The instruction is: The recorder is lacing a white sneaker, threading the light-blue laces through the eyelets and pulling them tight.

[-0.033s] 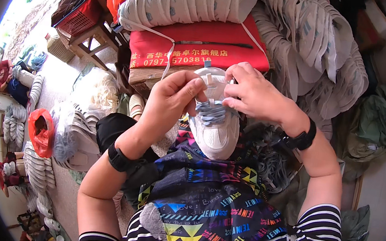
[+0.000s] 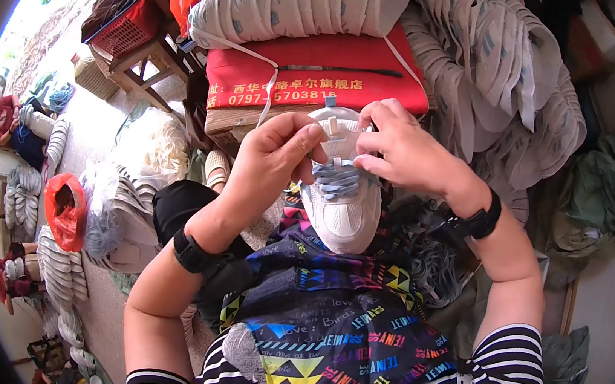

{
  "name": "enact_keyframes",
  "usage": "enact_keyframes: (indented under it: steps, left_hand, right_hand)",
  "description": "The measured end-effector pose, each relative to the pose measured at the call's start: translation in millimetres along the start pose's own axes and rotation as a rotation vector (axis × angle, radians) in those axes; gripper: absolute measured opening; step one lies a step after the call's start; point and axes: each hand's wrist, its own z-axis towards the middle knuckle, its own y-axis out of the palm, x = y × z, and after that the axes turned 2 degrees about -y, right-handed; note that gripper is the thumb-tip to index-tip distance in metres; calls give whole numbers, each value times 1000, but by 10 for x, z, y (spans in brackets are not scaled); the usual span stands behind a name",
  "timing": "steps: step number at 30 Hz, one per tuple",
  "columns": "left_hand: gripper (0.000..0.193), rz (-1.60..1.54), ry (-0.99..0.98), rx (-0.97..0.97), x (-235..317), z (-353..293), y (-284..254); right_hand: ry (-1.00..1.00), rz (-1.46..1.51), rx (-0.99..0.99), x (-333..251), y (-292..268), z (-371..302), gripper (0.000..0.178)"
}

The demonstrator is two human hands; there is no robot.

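1. Currently, the white shoe (image 2: 340, 222) is between the two hands, toe toward the person and heel end up by the counter (image 2: 229, 118); what bears its weight is hidden.
2. Blue-grey laces (image 2: 335, 181) cross the shoe just below the fingertips, bunched over its middle, while the tongue (image 2: 340, 146) shows pale between the hands, with a small cream tab (image 2: 333, 126) on it.
3. The left hand (image 2: 288, 144), at the shoe's left edge, has thumb and forefinger pressed together — whatever lies between them cannot be seen.
4. The right hand (image 2: 396, 143) bends its fingers at the opposite edge, near the upper laces; I cannot tell whether it pinches anything.
5. Hardly anything has changed since the previous picture: both hands stay at the same places and the laces lie alike, so the lacing seems no further along — more a pause or a very fine finger movement, I judge.
6. Beyond the hands, a red cover (image 2: 242, 71) lies on the counter, bearing a thin dark tool (image 2: 340, 69) and a long row of grey-white shoe pieces (image 2: 298, 9).
7. Nearer the person than the right hand, to its right, is a heap of grey laces (image 2: 434, 275); farther right is green cloth (image 2: 610, 196). Well left of the left hand sits an orange-red bag (image 2: 65, 211).
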Motion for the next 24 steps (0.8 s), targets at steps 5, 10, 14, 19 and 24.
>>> enact_keyframes:
  steps: [5, 10, 14, 19, 24]
  left_hand:
    - [22, -234, 75, 62, -277, 47, -7]
    - [27, -251, -26, -21, -308, 48, 34]
    - [24, -401, -22, -182, -191, 58, 136]
    - [20, -387, 159, -18, 199, -37, -43]
    - [22, -440, 178, -35, 279, -110, 27]
  right_hand:
    - [243, 161, 173, -79, 236, 3, 14]
    - [294, 403, 475, -340, 227, 245, 11]
    - [122, 276, 513, -597, -47, 391, 11]
    - [344, 699, 454, -680, -132, 270, 16]
    - [59, 553, 468, -816, 123, 357, 28]
